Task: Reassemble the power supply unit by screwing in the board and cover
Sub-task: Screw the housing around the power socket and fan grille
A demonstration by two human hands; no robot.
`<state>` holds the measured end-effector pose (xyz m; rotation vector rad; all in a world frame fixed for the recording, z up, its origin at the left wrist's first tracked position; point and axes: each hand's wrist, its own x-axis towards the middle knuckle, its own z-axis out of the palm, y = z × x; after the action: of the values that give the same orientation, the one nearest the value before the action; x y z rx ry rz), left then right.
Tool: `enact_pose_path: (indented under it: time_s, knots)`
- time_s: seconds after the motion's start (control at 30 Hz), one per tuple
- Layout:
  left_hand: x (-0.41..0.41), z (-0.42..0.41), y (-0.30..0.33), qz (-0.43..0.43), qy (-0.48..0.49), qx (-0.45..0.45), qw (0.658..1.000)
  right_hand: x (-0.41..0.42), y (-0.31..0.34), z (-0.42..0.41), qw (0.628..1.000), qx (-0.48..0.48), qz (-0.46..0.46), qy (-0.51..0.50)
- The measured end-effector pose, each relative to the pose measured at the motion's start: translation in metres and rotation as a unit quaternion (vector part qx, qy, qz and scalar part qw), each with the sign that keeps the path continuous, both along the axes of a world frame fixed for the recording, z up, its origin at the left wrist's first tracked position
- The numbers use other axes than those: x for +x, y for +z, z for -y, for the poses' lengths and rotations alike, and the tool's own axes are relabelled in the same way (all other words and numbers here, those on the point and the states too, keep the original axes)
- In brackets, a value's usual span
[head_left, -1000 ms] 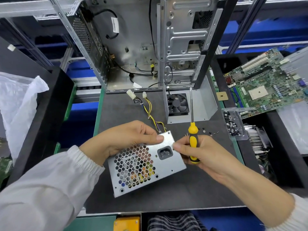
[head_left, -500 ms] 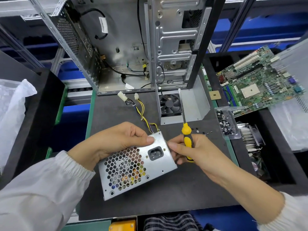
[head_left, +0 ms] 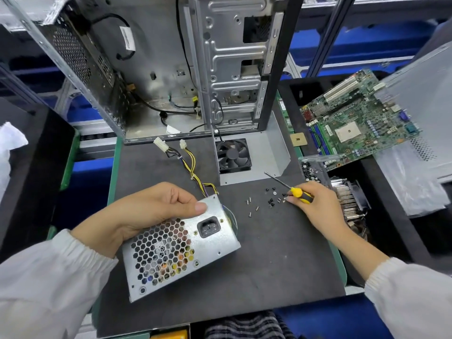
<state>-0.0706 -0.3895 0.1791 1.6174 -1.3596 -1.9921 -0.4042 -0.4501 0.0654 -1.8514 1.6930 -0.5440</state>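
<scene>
1. Far left: white plastic bag (head_left: 9, 148) beside a black bin (head_left: 36, 155).
2. Left hand (head_left: 151, 211), fingers curled over the top edge of the power supply unit (head_left: 181, 250), thumb pressed on its vented face; unit tilted on the dark mat (head_left: 269, 265), cable bundle (head_left: 188, 165) trailing toward the open computer case (head_left: 171, 69).
3. Centre: fan housing cover (head_left: 254, 157) standing behind loose screws (head_left: 269, 200) scattered on the mat.
4. Right hand (head_left: 315, 204), fingers wrapped around the yellow-black screwdriver (head_left: 293, 190), fingertips down among the screws.
5. Right: clear screw tray (head_left: 310, 167), heatsink (head_left: 349, 199), motherboard (head_left: 354, 121).
</scene>
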Motion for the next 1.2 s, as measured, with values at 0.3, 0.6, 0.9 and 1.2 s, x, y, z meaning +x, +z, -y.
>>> enact_pose_path:
  time_s: [0.3,0.6,0.9,1.2]
  knots:
    - [0.001,0.001,-0.002,-0.018,0.020,0.008,1.000,0.005,-0.007,0.001,0.999,-0.037,0.008,0.035]
    - [0.002,0.002,-0.005,-0.045,0.035,0.026,0.998,0.008,0.065,-0.017,0.966,0.034,0.256,-0.020]
    - [0.001,0.001,-0.002,-0.041,0.042,0.025,0.998,0.079,0.117,-0.075,0.956,0.091,0.222,0.169]
    - [0.000,0.000,-0.001,-0.078,0.043,0.039,0.995,0.102,0.095,-0.056,0.913,-0.231,0.131,0.309]
